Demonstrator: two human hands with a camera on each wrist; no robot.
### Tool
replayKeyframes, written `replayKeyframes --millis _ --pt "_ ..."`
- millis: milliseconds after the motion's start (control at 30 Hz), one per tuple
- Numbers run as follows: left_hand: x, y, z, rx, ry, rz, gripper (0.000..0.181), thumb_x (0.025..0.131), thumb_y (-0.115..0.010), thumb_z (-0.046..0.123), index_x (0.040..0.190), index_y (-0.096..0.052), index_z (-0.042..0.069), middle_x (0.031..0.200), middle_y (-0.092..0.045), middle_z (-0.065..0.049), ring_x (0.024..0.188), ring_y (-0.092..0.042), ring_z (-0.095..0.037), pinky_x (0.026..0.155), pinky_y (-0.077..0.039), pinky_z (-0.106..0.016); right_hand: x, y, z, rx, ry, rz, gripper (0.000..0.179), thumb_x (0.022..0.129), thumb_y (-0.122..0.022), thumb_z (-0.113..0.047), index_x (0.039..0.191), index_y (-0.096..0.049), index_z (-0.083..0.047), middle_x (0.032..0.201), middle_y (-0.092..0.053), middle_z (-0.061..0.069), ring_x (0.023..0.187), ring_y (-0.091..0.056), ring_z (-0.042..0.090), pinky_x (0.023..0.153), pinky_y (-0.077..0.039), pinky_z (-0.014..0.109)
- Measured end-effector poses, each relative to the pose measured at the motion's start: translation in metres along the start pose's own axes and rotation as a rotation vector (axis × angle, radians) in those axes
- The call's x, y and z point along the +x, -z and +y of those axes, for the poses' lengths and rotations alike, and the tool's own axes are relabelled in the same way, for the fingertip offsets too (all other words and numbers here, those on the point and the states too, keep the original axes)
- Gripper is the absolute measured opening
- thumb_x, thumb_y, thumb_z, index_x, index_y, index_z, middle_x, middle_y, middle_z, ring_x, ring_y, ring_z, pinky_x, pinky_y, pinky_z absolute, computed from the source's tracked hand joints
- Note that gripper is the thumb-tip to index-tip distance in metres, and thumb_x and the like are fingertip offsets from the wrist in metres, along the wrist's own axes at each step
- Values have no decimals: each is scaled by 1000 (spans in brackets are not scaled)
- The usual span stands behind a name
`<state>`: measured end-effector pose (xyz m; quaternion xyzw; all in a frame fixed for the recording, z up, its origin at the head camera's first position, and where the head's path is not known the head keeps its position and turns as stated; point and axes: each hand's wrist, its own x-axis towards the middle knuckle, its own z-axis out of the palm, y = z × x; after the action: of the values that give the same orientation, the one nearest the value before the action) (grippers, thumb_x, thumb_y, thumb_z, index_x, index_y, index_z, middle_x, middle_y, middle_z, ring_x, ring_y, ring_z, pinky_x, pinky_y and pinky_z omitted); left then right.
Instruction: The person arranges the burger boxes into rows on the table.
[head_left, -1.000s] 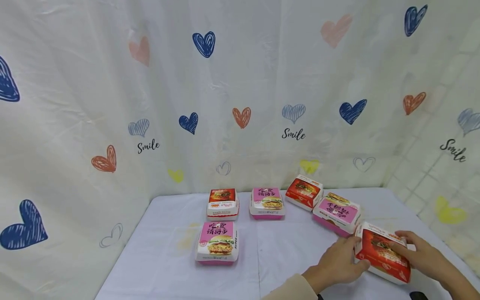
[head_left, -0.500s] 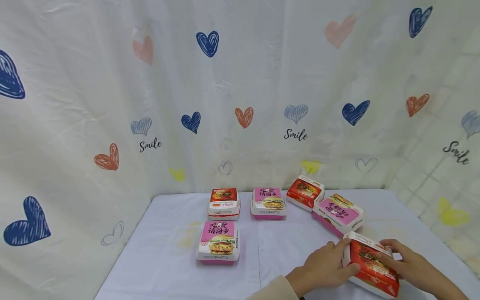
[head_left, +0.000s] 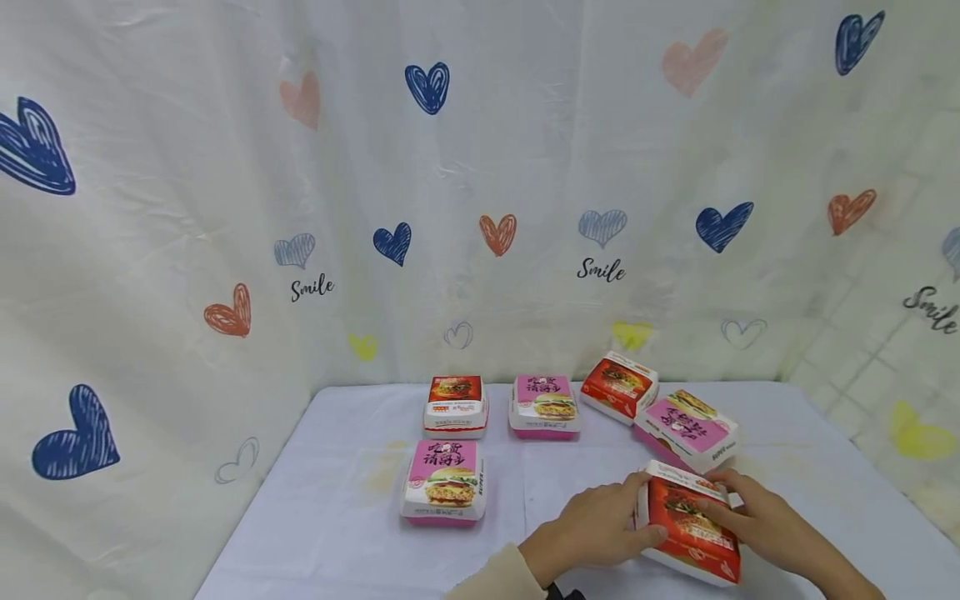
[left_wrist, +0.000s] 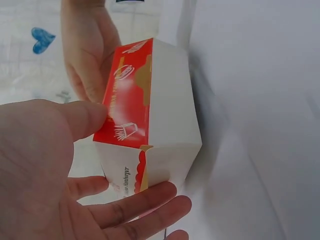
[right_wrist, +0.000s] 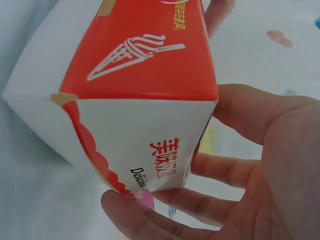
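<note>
White heart-print curtain (head_left: 525,167) behind a white-covered tabletop (head_left: 360,550). Red burger box (head_left: 693,546) sits between both grips: left grip (head_left: 592,525) holds its left side, right grip (head_left: 761,521) the right side, thumb on the lid. Opposed hold probably spreads load so thin card doesn't buckle. Pink box (head_left: 686,427) just beyond the grips, left pink box (head_left: 446,487) well apart to their left. Can't tell if the held box touches down.

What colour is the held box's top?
Mostly red; the box's top shows best in the head view.
</note>
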<state>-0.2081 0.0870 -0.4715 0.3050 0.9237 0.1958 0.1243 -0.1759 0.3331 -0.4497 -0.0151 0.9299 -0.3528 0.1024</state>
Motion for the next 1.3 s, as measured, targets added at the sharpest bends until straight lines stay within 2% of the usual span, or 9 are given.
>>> replayKeyframes --millis 300,500,700,767,900,1000,1167,1300 --pt "-22 13 -40 -62 57 51 74 95 -61 62 157 -32 35 135 -64 12 102 -62 -2 85 -57 -34 25 -24 -32 -53 104 10 71 97 -67 -41 146 -44 5 134 -58 25 99 -60 22 78 -58 40" --pt "-35 21 -57 -89 94 98 74 95 -62 61 157 -32 35 140 -63 9 114 -64 -8 91 -57 -39 39 -38 -48 -39 162 26 71 97 -68 -42 146 -46 4 139 -56 23 100 -60 21 80 -55 38" --pt "-44 25 -73 -101 122 141 75 96 -59 61 160 -29 34 146 -59 1 125 -64 -19 95 -56 -46 52 -49 -62 -45 183 27 70 95 -70 -43 146 -49 0 136 -59 19 100 -59 21 78 -55 37" --pt "-47 27 -77 -111 133 148 76 96 -60 59 160 -28 33 146 -58 -3 122 -64 -22 95 -56 -47 56 -51 -67 -30 184 9 69 95 -70 -42 146 -49 0 135 -61 18 99 -58 21 77 -54 35" --pt "-52 31 -83 -145 152 167 76 97 -61 54 161 -29 29 142 -55 -9 108 -64 -18 91 -58 -44 65 -54 -76 18 214 -45 67 96 -70 -38 145 -48 1 136 -60 19 99 -59 21 79 -55 36" --pt "-55 32 -87 -165 166 173 76 97 -61 53 161 -29 25 143 -51 -8 103 -61 -15 91 -58 -41 71 -55 -79 54 231 -83 65 96 -71 -35 145 -48 1 139 -58 20 103 -61 23 81 -57 39" --pt "-60 33 -90 -188 179 183 76 98 -61 52 161 -30 22 150 -46 -7 105 -59 -14 93 -57 -41 76 -56 -81 82 236 -124 62 97 -69 -34 145 -49 0 141 -56 22 105 -63 24 81 -58 41" --pt "-63 36 -92 -223 176 192 76 98 -62 49 161 -30 21 150 -45 -7 98 -56 -12 85 -56 -35 79 -59 -81 87 232 -126 62 97 -69 -36 146 -49 -2 142 -56 21 106 -64 24 82 -58 41"
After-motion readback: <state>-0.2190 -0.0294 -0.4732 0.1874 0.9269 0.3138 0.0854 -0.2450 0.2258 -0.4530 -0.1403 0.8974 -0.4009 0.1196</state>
